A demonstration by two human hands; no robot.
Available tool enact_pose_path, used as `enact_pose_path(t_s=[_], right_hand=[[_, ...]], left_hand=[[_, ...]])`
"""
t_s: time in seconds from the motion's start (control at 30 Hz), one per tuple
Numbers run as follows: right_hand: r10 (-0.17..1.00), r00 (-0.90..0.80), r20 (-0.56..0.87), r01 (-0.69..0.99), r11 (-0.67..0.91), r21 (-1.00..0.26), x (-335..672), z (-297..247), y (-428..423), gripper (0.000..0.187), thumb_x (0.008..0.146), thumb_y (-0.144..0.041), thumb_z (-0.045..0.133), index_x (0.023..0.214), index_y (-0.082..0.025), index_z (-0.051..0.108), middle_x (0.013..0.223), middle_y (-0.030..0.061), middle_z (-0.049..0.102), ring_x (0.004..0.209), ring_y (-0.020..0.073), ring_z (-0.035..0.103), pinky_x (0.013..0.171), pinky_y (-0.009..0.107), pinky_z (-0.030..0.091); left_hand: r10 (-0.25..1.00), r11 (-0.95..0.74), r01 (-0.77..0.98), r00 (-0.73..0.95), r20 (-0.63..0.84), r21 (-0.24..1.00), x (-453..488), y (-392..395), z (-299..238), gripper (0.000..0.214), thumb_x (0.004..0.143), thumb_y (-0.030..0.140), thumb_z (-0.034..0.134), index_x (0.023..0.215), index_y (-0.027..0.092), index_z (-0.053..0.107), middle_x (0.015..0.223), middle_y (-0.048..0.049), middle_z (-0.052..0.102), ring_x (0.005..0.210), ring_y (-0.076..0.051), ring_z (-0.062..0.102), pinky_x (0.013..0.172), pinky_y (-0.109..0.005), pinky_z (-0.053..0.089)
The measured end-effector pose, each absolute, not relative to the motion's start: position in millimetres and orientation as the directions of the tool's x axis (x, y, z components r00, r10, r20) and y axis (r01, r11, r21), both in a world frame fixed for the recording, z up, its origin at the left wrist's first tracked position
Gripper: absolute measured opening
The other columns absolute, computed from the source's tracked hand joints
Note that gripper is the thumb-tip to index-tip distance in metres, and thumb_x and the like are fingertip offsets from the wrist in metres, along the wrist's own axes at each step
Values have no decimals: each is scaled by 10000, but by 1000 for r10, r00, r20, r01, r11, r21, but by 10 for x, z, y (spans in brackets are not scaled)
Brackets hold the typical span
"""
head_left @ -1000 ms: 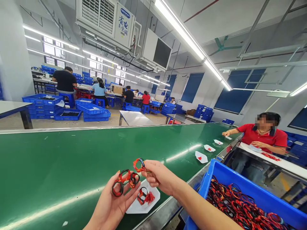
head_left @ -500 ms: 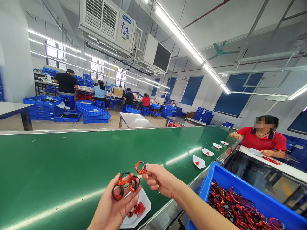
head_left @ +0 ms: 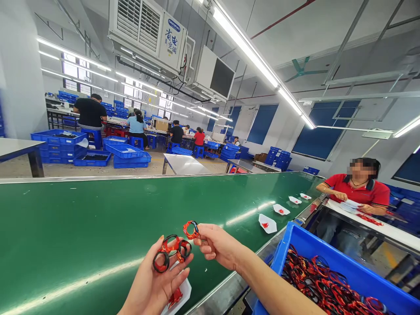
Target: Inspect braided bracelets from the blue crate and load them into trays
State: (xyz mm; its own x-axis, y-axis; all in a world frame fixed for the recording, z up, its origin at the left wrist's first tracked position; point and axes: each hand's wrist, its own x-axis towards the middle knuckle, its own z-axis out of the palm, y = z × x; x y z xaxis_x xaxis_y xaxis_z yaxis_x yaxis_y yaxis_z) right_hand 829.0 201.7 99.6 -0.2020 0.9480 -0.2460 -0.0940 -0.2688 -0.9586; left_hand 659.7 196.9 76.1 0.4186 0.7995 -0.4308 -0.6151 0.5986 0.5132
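Observation:
My left hand (head_left: 154, 284) is held palm up over the near edge of the green conveyor belt (head_left: 98, 218), its fingers curled under a cluster of red-and-black wire rings (head_left: 170, 253). My right hand (head_left: 218, 247) pinches one small red, black and blue wire ring (head_left: 191, 229) just right of that cluster. Under my left hand a white paper tray (head_left: 182, 294) with red pieces lies on the belt, mostly hidden by the hand.
A blue bin (head_left: 331, 280) full of red, black and blue wire loops stands at the lower right. Further white trays (head_left: 267, 223) ride the belt toward a seated person in a red shirt (head_left: 359, 192). Other workers, tables and stacked blue crates (head_left: 126, 154) fill the background.
The white tray under my hands has slid left along the belt and is now mostly hidden by my left hand. The far trays also shifted left. Both hands keep their grips.

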Motion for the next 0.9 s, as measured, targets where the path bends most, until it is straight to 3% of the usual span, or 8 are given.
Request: enact_pose_path(t_s=[0.13,0.27,0.47,0.63,0.77,0.9], right_hand=[[987,-136,-90,100,-77,-992,8257,963,2010,315,813,-484,532,768,-177,483,687,-38,493,415,26,307,376,171,184],[986,-104,129,343,157,-926,8217,948,1998,308,871,-471,457,757,-187,492,595,-57,445,434,53,344,419,191,255],[975,-98,198,469,221,-855,8204,935,1982,258,910,-385,412,768,-193,509,554,-60,396,484,76,367,484,199,294],[969,-116,217,582,244,-776,8264,959,1962,252,917,-348,383,804,-189,544,649,-38,521,516,79,413,509,202,314],[989,-40,140,880,102,-464,8663,1098,2041,226,895,-304,425,816,-197,607,786,-22,635,669,95,523,619,207,357],[972,233,15,936,-220,-275,9396,1184,2110,214,877,-261,473,762,-160,623,781,25,640,722,122,556,672,242,394]], left_hand=[[810,585,-622,416,-413,521,6589,1968,762,309,814,265,578,1054,73,598,1030,-202,676,942,-344,647,622,-351,575],[804,594,-614,439,-401,519,6570,1995,716,345,815,273,579,1094,70,593,1038,-202,674,940,-338,649,630,-354,578],[818,575,-616,432,-381,538,6575,2027,623,360,798,314,607,1074,83,608,1074,-204,663,959,-344,640,627,-346,576],[831,556,-612,392,-395,563,6628,1976,680,336,816,313,575,1047,72,617,1043,-211,671,932,-340,651,590,-329,576],[817,576,-607,414,-401,547,6646,1964,696,341,836,296,542,1082,69,607,1064,-211,664,946,-336,646,589,-329,581],[810,586,-601,423,-406,543,6634,1985,700,352,836,279,542,1123,82,595,1094,-198,656,951,-336,644,617,-358,590]])
